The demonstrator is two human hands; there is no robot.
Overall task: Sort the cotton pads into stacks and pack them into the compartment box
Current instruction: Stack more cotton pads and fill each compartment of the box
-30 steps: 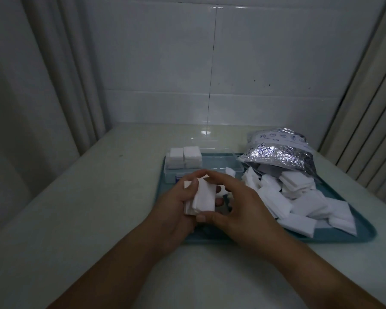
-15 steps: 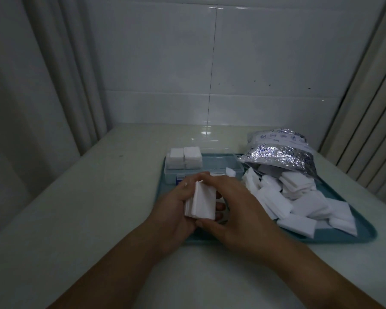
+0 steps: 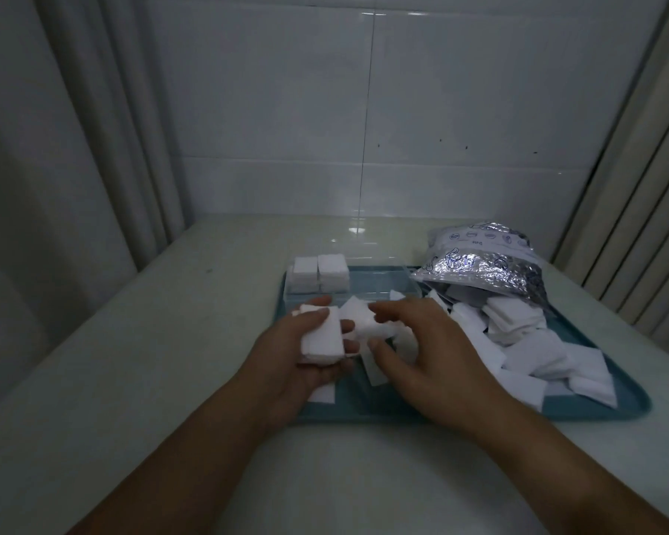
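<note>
Your left hand [image 3: 302, 364] gripping a stack of cotton pads [image 3: 322, 339] over the teal tray's [image 3: 364, 409] near left, your right hand [image 3: 433, 357] pinching a loose pad [image 3: 367, 327] beside it, compartment box [image 3: 350, 289] far, two stacks inside

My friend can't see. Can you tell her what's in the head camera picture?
A person's left hand holds a stack of white cotton pads over a teal tray, while the right hand reaches for loose pads. Behind them a clear box holds two pad stacks, beside an open foil bag.
</note>
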